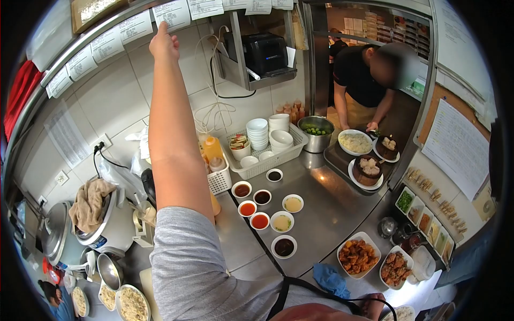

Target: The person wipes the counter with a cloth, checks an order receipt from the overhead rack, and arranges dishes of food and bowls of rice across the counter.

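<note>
My left hand [165,45] is raised at the top of the view, its index finger extended against a printed ticket [172,14] in the rail; the other fingers are curled, and whether they hold anything is hidden. At the lower right, my right hand [373,306] is partly visible beside the counter edge, near a blue cloth [331,280] and a bowl of glazed fried pieces [395,267]. Its fingers are mostly hidden. Several small sauce bowls [260,220] stand on the steel counter [316,235] below my raised arm.
A person [364,75] leans through the hatch over a tray [338,159] with plated food. White baskets [294,151] hold stacked bowls and bottles. A steel pot [316,140] stands beside them. Rice cookers [110,227] and rice bowls [133,304] are at left.
</note>
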`<state>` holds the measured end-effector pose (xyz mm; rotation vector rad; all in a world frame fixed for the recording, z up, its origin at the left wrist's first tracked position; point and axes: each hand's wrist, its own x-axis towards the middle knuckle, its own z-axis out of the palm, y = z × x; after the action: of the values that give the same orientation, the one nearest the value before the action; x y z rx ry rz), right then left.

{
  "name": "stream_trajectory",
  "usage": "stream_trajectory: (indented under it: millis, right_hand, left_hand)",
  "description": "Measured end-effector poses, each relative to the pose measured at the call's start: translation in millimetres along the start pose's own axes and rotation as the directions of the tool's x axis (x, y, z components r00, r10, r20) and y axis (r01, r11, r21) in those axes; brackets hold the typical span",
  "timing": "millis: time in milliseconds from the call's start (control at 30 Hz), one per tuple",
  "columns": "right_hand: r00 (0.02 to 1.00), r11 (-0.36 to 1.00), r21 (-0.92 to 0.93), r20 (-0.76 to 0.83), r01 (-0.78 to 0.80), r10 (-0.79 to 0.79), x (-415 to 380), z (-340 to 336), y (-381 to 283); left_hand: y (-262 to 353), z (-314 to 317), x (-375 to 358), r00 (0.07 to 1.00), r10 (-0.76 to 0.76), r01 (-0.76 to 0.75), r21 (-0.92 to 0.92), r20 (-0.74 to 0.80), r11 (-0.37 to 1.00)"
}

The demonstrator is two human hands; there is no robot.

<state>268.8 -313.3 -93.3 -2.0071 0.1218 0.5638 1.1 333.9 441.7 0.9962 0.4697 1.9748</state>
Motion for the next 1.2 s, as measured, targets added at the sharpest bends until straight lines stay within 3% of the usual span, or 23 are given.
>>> stream_trajectory:
  millis: [133, 233, 333, 367, 400, 467, 500, 533, 567, 600, 633, 667, 700, 733, 767, 800, 833, 900, 1000, 1200]
  right_hand:
    - [1.0, 1.0, 0.006, 0.014, 0.011, -0.011, 1, -1, 2]
    - [0.999, 0.998, 0.051, 0.041, 0.025, -0.027, -1, -2, 2]
    - [0.999, 0.985, 0.168, 0.017, 0.03, -0.034, 1, 2, 0]
    - [1.0, 0.976, 0.214, 0.0, 0.03, -0.03, 3, 3, 2]
    - [0.999, 0.993, 0.113, 0.021, 0.041, -0.043, 8, 0, 6]
    - [0.997, 0.992, 0.11, 0.032, 0.062, -0.066, 10, -1, 8]
    - [0.996, 0.992, 0.107, 0.037, 0.073, -0.077, 9, -1, 8]
    - [0.995, 0.991, 0.103, 0.054, 0.083, -0.089, 6, -1, 7]
    - [0.994, 0.993, 0.08, 0.057, 0.087, -0.092, 3, -1, 5]
    - [0.993, 0.994, 0.058, 0.06, 0.094, -0.097, 1, -2, 2]
    - [0.993, 0.994, 0.036, 0.062, 0.101, -0.103, 0, -2, 2]
    - [0.992, 0.992, 0.073, 0.066, 0.101, -0.106, 4, -3, 7]
    - [0.993, 0.993, 0.073, 0.065, 0.098, -0.103, 5, -2, 8]
    - [0.993, 0.993, 0.07, 0.063, 0.094, -0.098, 6, -2, 9]
    - [0.994, 0.994, 0.066, 0.064, 0.088, -0.092, 7, -2, 10]
    - [0.995, 0.995, 0.051, 0.051, 0.088, -0.091, 9, -1, 11]
    - [0.991, 0.992, 0.045, 0.064, 0.114, -0.117, 8, -3, 10]
    - [0.982, 0.986, 0.034, 0.095, 0.162, -0.164, 2, -3, 4]
    - [0.981, 0.984, 0.056, 0.08, 0.172, -0.176, -1, -1, 3]
    - [0.974, 0.973, 0.076, 0.047, 0.217, -0.221, 3, 0, 11]
  left_hand:
    - [3, 1, -5, 0.998, -0.049, 0.049, 0.007, -0.024, 0.999]
    - [5, 6, -32, 0.977, -0.118, 0.103, -0.092, -0.176, 0.99]
    - [-22, -5, -35, 0.988, -0.038, 0.018, -0.132, -0.149, 0.991]
    - [-36, -12, -41, 0.998, -0.047, 0.038, -0.17, -0.049, 0.985]
    - [-52, -20, -53, 0.997, -0.054, 0.063, -0.203, 0.049, 0.977]
    - [-84, -29, -107, 0.975, -0.074, 0.116, -0.196, 0.21, 0.974]
    - [-94, -35, -149, 0.969, -0.089, 0.075, 0.067, 0.231, 0.995]
    - [-119, -46, -182, 0.89, -0.048, 0.064, -0.02, 0.452, 0.998]
    - [-129, -54, -226, 0.851, -0.151, 0.12, 0.094, 0.503, 0.988]
    - [-193, -74, -257, 0.766, -0.348, 0.269, 0.223, 0.541, 0.937]
    - [-185, -84, -310, 0.691, -0.183, -0.078, 0.324, 0.7, 0.943]
    - [-175, -94, -365, 0.575, -0.008, -0.426, 0.308, 0.818, 0.85]
    - [-154, -97, -412, 0.488, -0.055, -0.354, 0.256, 0.871, 0.9]
    - [-139, -110, -454, 0.249, -0.527, 0.313, 0.447, 0.813, 0.838]
    - [-132, -126, -485, -0.131, -0.585, 0.53, 0.555, 0.8, 0.641]
    - [-149, -146, -527, -0.23, -0.361, 0.521, 0.427, 0.904, 0.739]
    - [-146, -156, -547, -0.513, -0.268, 0.454, 0.522, 0.816, 0.722]
    - [-124, -176, -566, -0.816, -0.126, 0.322, 0.624, 0.564, 0.711]
    - [-132, -206, -572, -0.88, 0.079, 0.38, 0.594, 0.469, 0.709]
    - [-96, -194, -543, -0.913, -0.015, 0.285, 0.664, 0.408, 0.691]
